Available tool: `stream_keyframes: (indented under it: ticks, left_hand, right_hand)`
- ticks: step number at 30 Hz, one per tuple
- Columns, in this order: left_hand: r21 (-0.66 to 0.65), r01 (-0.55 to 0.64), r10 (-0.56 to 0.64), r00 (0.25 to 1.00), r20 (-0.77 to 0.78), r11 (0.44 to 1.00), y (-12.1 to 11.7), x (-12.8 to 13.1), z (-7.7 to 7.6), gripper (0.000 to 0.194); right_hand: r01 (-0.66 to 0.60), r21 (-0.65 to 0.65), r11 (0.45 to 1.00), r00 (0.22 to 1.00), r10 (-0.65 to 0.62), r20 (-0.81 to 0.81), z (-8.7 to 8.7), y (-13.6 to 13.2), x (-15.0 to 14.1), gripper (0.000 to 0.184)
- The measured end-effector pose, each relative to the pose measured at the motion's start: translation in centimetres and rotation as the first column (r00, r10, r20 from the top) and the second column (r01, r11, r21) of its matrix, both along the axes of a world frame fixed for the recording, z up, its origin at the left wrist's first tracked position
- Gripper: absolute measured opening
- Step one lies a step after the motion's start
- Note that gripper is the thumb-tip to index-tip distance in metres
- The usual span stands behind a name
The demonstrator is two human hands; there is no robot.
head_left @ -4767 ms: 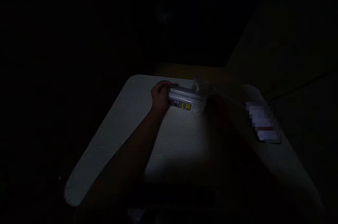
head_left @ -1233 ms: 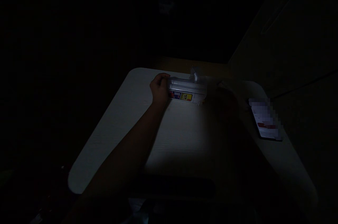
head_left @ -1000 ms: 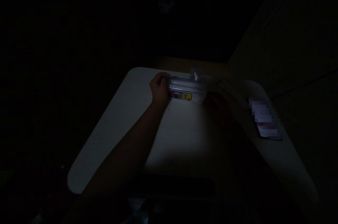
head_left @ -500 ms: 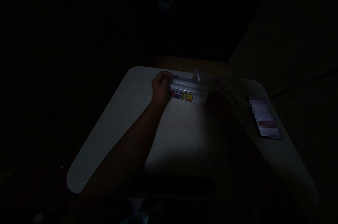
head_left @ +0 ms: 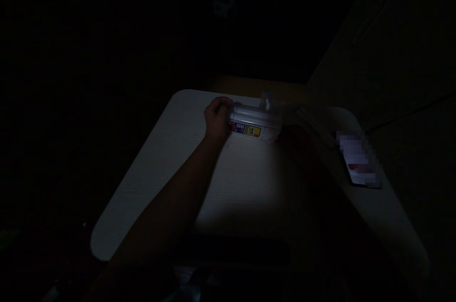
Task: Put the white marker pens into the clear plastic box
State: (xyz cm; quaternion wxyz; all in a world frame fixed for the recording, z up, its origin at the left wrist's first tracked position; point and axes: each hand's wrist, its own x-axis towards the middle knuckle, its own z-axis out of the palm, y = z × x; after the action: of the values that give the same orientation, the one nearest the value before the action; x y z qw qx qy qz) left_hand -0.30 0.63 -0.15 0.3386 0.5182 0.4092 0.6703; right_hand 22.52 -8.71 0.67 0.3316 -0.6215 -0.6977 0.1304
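Observation:
A clear plastic container [head_left: 254, 114] with a blue, red and yellow label lies lengthwise near the far side of the white table. My left hand [head_left: 216, 117] grips its left end, the fingers curled over it. At the container's right end is my right hand [head_left: 295, 140], deep in shadow. Its fingers are too dark to make out, so whether it touches the container does not show. A small clear plastic piece [head_left: 265, 101] rises behind the container's right part.
A phone [head_left: 359, 159] with a lit, blurred screen lies at the right of the white table [head_left: 160, 150]. Between it and the container is a long, pale, narrow object [head_left: 313, 124]. A dark cable [head_left: 409, 113] runs in from the right. The surroundings are nearly black.

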Motion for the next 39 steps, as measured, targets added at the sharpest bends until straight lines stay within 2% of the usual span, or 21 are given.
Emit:
stream_keyframes:
  ticks: [6, 11, 16, 20, 23, 27, 31, 36, 39]
  left_hand:
    - [0.012, -0.058, 0.058, 0.998, -0.021, 0.998, 0.0, -0.2, 0.1, 0.016]
    - [0.017, -0.035, 0.035, 0.999, -0.016, 0.999, 0.1, -0.2, 0.0, 0.014]
    - [0.011, -0.037, 0.037, 0.999, -0.019, 0.999, 0.1, -0.2, -0.1, 0.015]
    - [0.023, -0.037, 0.038, 0.999, -0.016, 0.999, 0.1, -0.2, -0.2, 0.015]
    - [0.029, -0.049, 0.05, 0.998, -0.028, 0.998, 0.1, -0.1, -0.2, 0.015]
    - [-0.004, -0.045, 0.045, 0.999, -0.029, 0.999, 0.0, -0.1, -0.1, 0.016]
    - [-0.017, -0.046, 0.045, 0.999, -0.008, 0.999, -0.1, -0.1, 0.0, 0.016]
    - [-0.009, -0.046, 0.046, 0.999, -0.03, 0.999, -0.2, -0.1, 0.0, 0.016]
    - [-0.014, -0.032, 0.032, 0.999, -0.012, 0.999, -0.1, -0.1, -0.1, 0.016]
  right_hand:
    - [0.132, 0.028, 0.991, 0.991, -0.131, -0.029, -0.1, 0.1, 1.4, 0.035]
    - [0.047, 0.007, 0.999, 0.998, -0.047, -0.03, 0.2, -0.2, -0.2, 0.035]
    - [0.049, -0.021, 0.999, 0.999, -0.049, 0.002, 0.4, -0.3, -0.6, 0.035]
    - [0.097, 0.019, 0.995, 0.995, -0.097, 0.031, -0.2, 0.2, 0.9, 0.037]
    - [0.163, 0.107, 0.981, 0.982, -0.172, 0.083, -0.4, 0.5, 1.8, 0.035]
    - [0.048, 0.229, 0.972, 0.955, -0.112, 0.273, 0.0, 0.5, 1.1, 0.03]
    - [-0.072, 0.185, 0.98, 0.937, 0.002, 0.35, 0.7, 0.1, -0.6, 0.03]
    - [-0.083, 0.169, 0.982, 0.954, 0.03, 0.297, 0.9, -0.1, -0.7, 0.032]
    - [0.004, 0.19, 0.982, 0.947, -0.065, 0.315, 0.9, -0.2, 0.0, 0.032]
